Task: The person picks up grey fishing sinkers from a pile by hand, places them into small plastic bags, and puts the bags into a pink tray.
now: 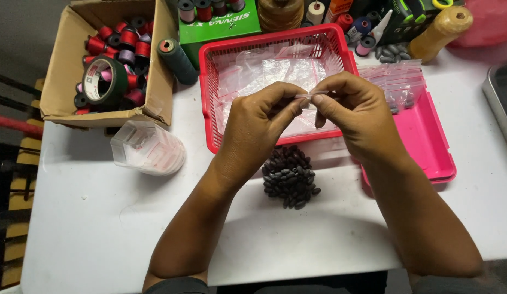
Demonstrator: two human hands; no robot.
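My left hand (pixel 260 121) and my right hand (pixel 356 109) meet above the front rim of a red mesh basket (pixel 210 98). Together they pinch a small clear plastic bag (pixel 308 96) between thumbs and forefingers. The basket holds several more clear bags. Just below my hands, a pile of small dark oval beads (pixel 290 177) lies on the white table (pixel 90 228).
A pink tray (pixel 427 141) with filled clear bags sits to the right. At left are a cardboard box (pixel 62 81) of thread spools and a tape roll, a clear tub of bags (pixel 149 148), and a dark green spool (pixel 177 60). More spools and a green box stand behind.
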